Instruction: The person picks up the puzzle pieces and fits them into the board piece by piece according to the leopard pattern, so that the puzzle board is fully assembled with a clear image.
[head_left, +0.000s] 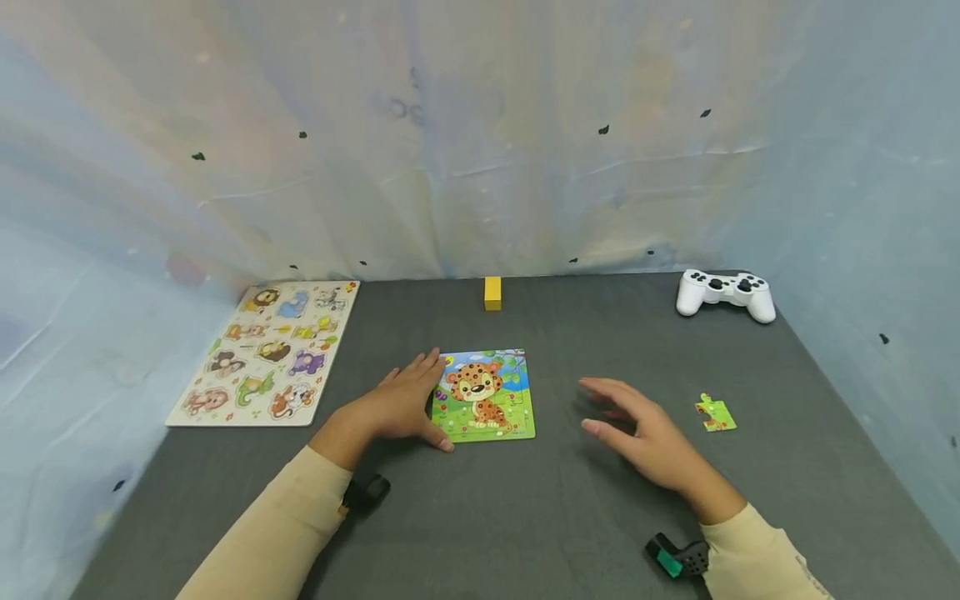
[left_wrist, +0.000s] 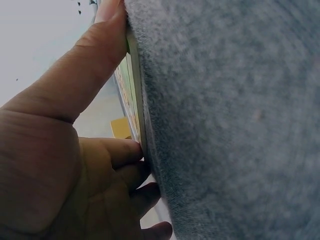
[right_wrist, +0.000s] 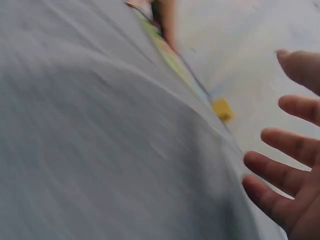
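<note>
A square jigsaw puzzle (head_left: 491, 400) with a cartoon leopard on green grass lies flat on the dark table. My left hand (head_left: 408, 400) rests at its left edge, fingers spread along the side and thumb by the lower left corner. From the left wrist, the thumb and index finger touch the thin edge of the puzzle (left_wrist: 134, 95). To the right of the puzzle, my right hand (head_left: 637, 433) hovers over the table, fingers apart and holding nothing. A loose green puzzle piece (head_left: 716, 414) lies farther right, beyond that hand.
A large board with animal pictures (head_left: 262, 354) lies at the back left. At the back edge stands a yellow block (head_left: 492, 294), and a white game controller (head_left: 725, 293) sits at the back right. Pale sheeting (head_left: 480, 167) walls the table in.
</note>
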